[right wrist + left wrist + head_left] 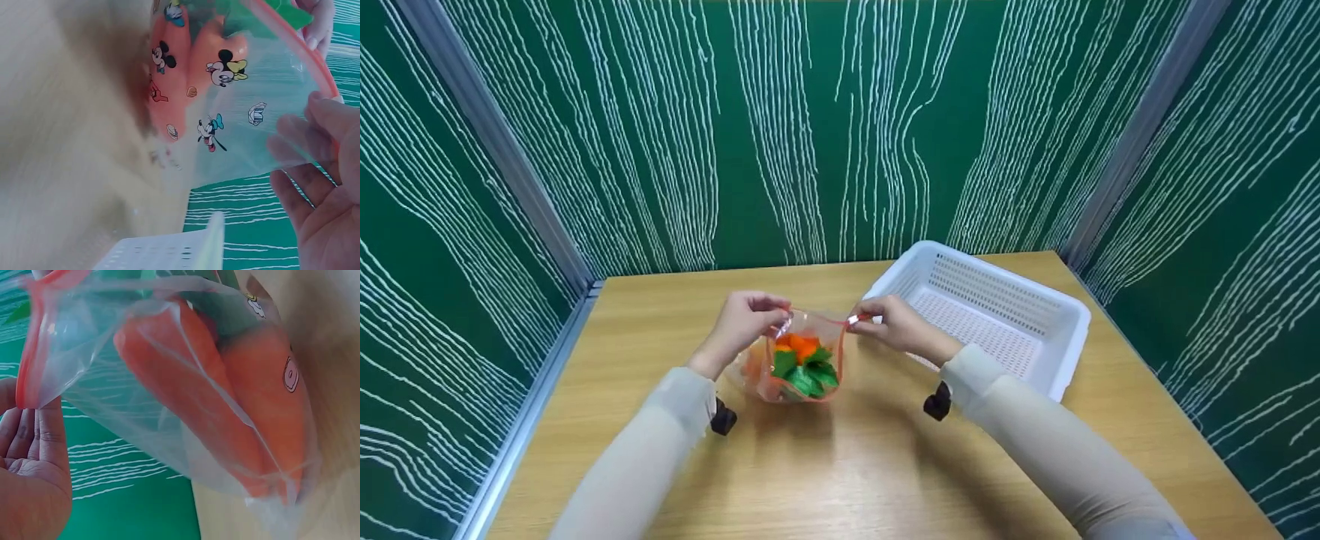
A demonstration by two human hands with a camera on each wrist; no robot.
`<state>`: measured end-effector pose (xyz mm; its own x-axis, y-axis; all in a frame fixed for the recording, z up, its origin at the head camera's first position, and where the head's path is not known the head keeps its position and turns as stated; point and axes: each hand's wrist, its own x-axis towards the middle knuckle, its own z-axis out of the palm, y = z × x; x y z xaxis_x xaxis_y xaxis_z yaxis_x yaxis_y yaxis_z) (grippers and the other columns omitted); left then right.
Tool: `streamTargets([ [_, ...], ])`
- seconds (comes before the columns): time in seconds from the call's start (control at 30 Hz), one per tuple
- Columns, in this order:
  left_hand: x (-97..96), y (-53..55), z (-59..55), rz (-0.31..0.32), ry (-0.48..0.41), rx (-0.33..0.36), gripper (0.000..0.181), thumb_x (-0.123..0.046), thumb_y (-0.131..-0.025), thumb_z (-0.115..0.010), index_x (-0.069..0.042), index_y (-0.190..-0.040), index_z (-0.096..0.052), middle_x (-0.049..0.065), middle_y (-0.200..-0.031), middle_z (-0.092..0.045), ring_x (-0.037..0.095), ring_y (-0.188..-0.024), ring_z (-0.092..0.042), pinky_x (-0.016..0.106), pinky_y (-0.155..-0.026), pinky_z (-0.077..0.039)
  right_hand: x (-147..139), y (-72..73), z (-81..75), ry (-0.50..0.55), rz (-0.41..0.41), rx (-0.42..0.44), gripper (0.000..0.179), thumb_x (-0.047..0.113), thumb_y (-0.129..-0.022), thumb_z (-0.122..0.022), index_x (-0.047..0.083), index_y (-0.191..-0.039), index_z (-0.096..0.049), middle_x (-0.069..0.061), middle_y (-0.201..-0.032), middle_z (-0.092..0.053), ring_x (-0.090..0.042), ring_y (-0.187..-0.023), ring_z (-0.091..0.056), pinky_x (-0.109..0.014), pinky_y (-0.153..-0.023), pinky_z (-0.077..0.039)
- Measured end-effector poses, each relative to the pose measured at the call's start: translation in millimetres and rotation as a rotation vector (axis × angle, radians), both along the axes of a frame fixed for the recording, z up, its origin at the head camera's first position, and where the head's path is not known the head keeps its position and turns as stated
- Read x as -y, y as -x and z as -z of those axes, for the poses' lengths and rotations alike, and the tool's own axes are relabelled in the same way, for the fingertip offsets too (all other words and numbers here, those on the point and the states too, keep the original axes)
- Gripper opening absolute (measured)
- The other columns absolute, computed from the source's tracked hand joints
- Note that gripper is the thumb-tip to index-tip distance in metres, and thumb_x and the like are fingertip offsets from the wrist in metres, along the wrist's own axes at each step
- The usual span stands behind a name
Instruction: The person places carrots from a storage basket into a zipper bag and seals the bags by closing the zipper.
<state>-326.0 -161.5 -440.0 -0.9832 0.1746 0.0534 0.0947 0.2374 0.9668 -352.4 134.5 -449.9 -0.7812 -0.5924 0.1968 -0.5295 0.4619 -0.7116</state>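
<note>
A clear zip bag with a red zip edge hangs between both hands, its mouth spread apart toward me. Thumb and fingers of my left hand pinch the left end of the zip edge. At the other end, my right hand pinches the edge beside a small white slider. Inside the bag lie orange carrots with green leaves facing the opening. Cartoon figures are printed on the bag's side, as seen in the right wrist view.
To the right, a white perforated plastic basket stands at an angle on the wooden table, close behind my right forearm. Green panels with white wavy lines enclose the table at the back and sides.
</note>
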Motion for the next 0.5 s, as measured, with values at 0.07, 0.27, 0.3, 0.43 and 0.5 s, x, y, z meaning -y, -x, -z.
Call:
streamTargets([
  [0.07,1.9,0.3,-5.0,0.008,-0.011,-0.015,0.022,-0.005,-0.101,-0.073,0.004,-0.121,-0.078,0.017,-0.111,-0.081,0.018,-0.086,-0.075,0.026,-0.079,-0.066,1.1,0.3,-5.4,0.036,0.016,0.038,0.012,0.013,-0.104,-0.073,0.002,-0.105,-0.079,-0.014,-0.098,-0.078,-0.015,-0.083,-0.058,-0.023,-0.072,-0.049],
  [0.27,9.0,0.0,-11.8,0.032,-0.049,-0.040,0.026,-0.010,-0.102,-0.075,0.005,-0.123,-0.077,0.012,-0.108,-0.082,0.015,-0.087,-0.078,0.027,-0.080,-0.067,5.9,2.3,-18.7,0.142,0.020,0.094,0.013,0.008,-0.107,-0.067,-0.004,-0.105,-0.073,-0.020,-0.096,-0.075,-0.011,-0.080,-0.061,-0.017,-0.071,-0.053],
  [0.3,10.6,0.1,-11.4,0.036,-0.062,-0.040,0.027,-0.011,-0.102,-0.075,0.005,-0.124,-0.077,0.012,-0.108,-0.082,0.016,-0.088,-0.078,0.028,-0.081,-0.067,7.0,2.8,-20.4,0.161,0.019,0.094,0.014,0.006,-0.108,-0.066,-0.005,-0.104,-0.072,-0.021,-0.097,-0.075,-0.010,-0.081,-0.063,-0.018,-0.073,-0.056],
  [0.43,17.7,0.8,-8.7,0.038,-0.088,-0.061,0.032,-0.017,-0.105,-0.073,0.004,-0.129,-0.075,0.010,-0.114,-0.082,0.016,-0.094,-0.079,0.029,-0.088,-0.066,11.2,4.6,-26.1,0.238,0.052,0.130,0.013,0.006,-0.108,-0.064,-0.005,-0.102,-0.068,-0.018,-0.094,-0.075,-0.012,-0.082,-0.072,-0.027,-0.078,-0.066],
  [0.5,22.0,0.2,-8.6,0.028,-0.083,-0.077,0.034,-0.020,-0.107,-0.071,0.002,-0.133,-0.074,0.012,-0.120,-0.080,0.016,-0.100,-0.079,0.029,-0.093,-0.065,12.4,5.6,-28.3,0.270,0.077,0.141,0.014,0.008,-0.110,-0.063,-0.004,-0.103,-0.068,-0.018,-0.092,-0.076,-0.014,-0.081,-0.075,-0.031,-0.076,-0.068],
])
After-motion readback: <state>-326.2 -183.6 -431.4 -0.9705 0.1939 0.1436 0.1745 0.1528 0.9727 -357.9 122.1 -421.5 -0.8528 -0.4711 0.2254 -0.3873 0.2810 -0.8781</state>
